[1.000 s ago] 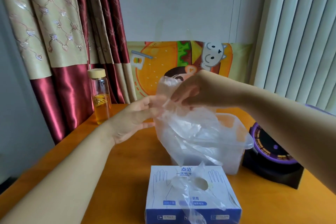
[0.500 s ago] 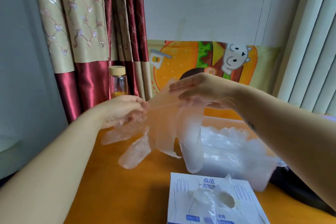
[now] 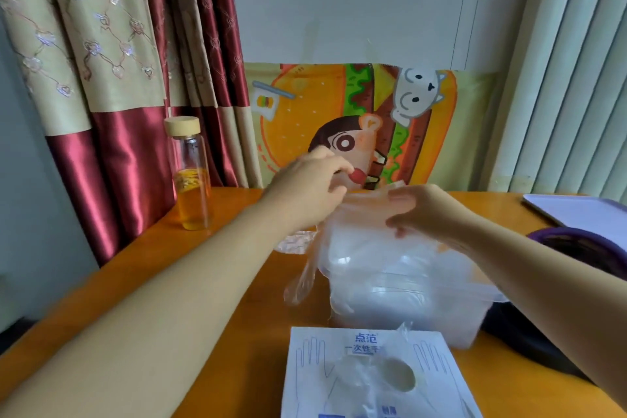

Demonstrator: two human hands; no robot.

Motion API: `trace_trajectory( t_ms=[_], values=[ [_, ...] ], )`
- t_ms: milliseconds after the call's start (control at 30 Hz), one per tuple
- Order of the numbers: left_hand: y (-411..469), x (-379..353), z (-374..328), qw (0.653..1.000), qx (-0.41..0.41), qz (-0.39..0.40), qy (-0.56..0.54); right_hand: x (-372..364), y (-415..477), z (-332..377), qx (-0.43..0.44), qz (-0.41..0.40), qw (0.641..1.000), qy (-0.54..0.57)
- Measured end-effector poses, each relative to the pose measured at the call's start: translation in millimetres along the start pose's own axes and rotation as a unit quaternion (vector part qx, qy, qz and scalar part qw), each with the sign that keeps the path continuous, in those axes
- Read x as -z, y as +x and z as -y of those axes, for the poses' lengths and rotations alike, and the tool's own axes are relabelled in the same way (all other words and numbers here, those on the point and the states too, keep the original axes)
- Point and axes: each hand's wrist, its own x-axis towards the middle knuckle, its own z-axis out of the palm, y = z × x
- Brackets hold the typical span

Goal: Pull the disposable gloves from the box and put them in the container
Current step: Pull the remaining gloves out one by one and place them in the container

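A thin, see-through plastic glove [image 3: 364,214] is held between both hands, right above the clear plastic container [image 3: 407,322]. The container stands on the orange tabletop [image 3: 254,343] and is already filled with gloves. One edge of the glove is pinched by the left hand [image 3: 305,187], and the other edge is gripped between the thumb and fingers of the right hand [image 3: 417,210]. One glove finger hangs down outside the container's left wall. The step in hand looks like the putting-in. Next, the glove should be lowered, the hanging finger tucked inside, and the glove let go. Another glove is seen poking out of the white and blue cardboard box [image 3: 315,377], just in front of the container, ready to be pulled. Half a second ago the glove was held higher and more to the left, over the tabletop; now it has been brought over the container, and the hands are closer together.
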Motion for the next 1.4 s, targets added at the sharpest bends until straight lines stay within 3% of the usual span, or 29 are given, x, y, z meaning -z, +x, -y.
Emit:
trace_trajectory(
  t_ms=[67, 133, 367, 467, 533, 567, 633, 700, 900, 1067, 1133, 1167, 1267, 1333, 1400],
  values=[
    [9, -18, -15, 0.98, -0.001, 0.198, 0.019, 1, -4, -17, -0.022, 0.014, 0.998, -0.053],
    [15, -33, -28, 0.94, 0.0, 0.332, 0.081, 2, -8, -31, -0.036, 0.029, 0.993, -0.112],
    [27, -63, -58, 0.866, 0.005, 0.469, 0.175, 16, -21, -41, -0.013, 0.096, 0.917, -0.386],
    [32, -75, -59, 0.851, 0.005, 0.495, 0.174, 24, -21, -33, 0.054, 0.03, 0.878, -0.475],
    [36, -83, -56, 0.847, -0.003, 0.504, 0.169, 18, -13, -28, 0.096, 0.041, 0.908, -0.406],
    [36, -86, -54, 0.847, -0.005, 0.507, 0.161, 12, -9, -26, 0.106, 0.089, 0.918, -0.371],
    [37, -91, -53, 0.852, -0.004, 0.506, 0.138, -5, 2, -32, 0.084, 0.212, 0.909, -0.349],
    [34, -89, -51, 0.856, 0.001, 0.501, 0.126, -16, 10, -42, 0.034, 0.281, 0.893, -0.35],
    [38, -88, -42, 0.829, 0.0, 0.518, 0.21, -27, 23, -62, 0.007, 0.304, 0.864, -0.401],
    [31, -106, -48, 0.8, -0.026, 0.533, 0.273, -43, 32, -83, 0.064, 0.316, 0.811, -0.488],
    [26, -100, -49, 0.805, -0.034, 0.526, 0.271, -41, 22, -85, 0.104, 0.331, 0.82, -0.456],
    [24, -98, -49, 0.81, -0.023, 0.532, 0.246, -37, 16, -79, 0.091, 0.335, 0.843, -0.411],
    [22, -73, -47, 0.855, 0.004, 0.493, 0.16, -12, 3, -49, 0.066, 0.252, 0.913, -0.313],
    [18, -52, -40, 0.907, -0.007, 0.412, 0.09, 8, -10, -32, 0.126, 0.124, 0.951, -0.255],
    [3, -30, -37, 0.951, -0.009, 0.307, -0.022, 22, -29, -19, 0.194, 0.015, 0.963, -0.186]
  ],
)
